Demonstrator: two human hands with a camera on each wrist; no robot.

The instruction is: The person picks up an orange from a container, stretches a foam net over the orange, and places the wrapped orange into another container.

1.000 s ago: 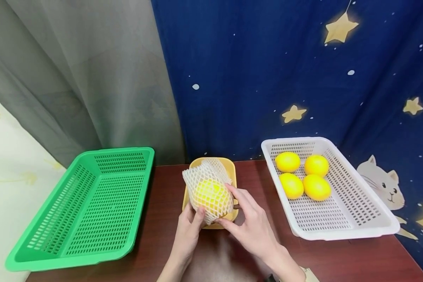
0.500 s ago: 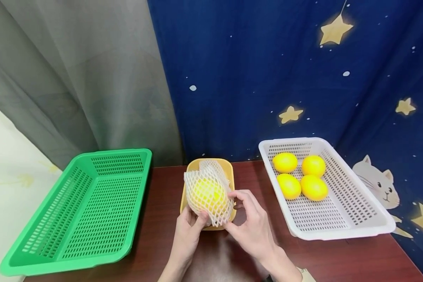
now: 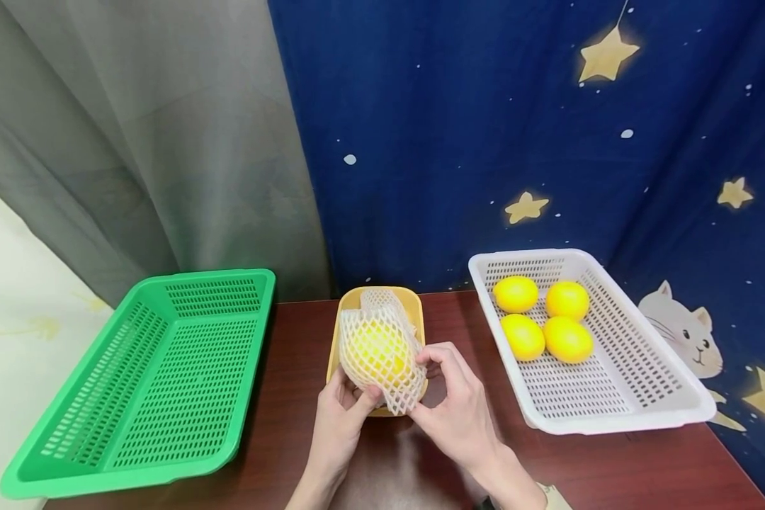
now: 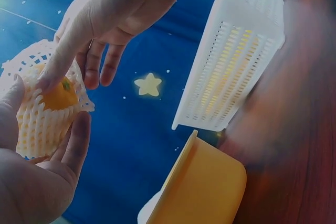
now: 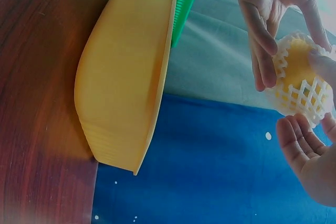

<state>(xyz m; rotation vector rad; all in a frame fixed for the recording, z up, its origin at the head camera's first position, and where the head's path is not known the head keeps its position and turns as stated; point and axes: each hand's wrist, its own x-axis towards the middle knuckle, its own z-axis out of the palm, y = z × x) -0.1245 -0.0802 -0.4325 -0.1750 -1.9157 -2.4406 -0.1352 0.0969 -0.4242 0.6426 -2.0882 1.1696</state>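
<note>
A yellow lemon (image 3: 376, 347), partly inside a white foam net sleeve (image 3: 400, 393), is held up over a small yellow bin (image 3: 411, 301). My left hand (image 3: 341, 421) holds the netted lemon from the left and below, thumb on the near side. From the right, my right hand (image 3: 455, 411) pinches the net's loose edge with thumb and index finger. The left wrist view shows a bare patch of the lemon (image 4: 60, 98) with a green stem spot at the net's opening. More white netting (image 3: 379, 297) lies in the bin behind.
A green perforated basket (image 3: 255, 368) stands on the left of the dark red table (image 3: 293, 354). On the right, a white perforated basket (image 3: 644, 397) holds several bare lemons (image 3: 567, 340). Grey and blue curtains (image 3: 421, 177) hang behind the table.
The lemon has turned a little in the hands. The net's edge now reaches further toward the right hand, drawn down and right past the lemon. The head view has shifted slightly.
</note>
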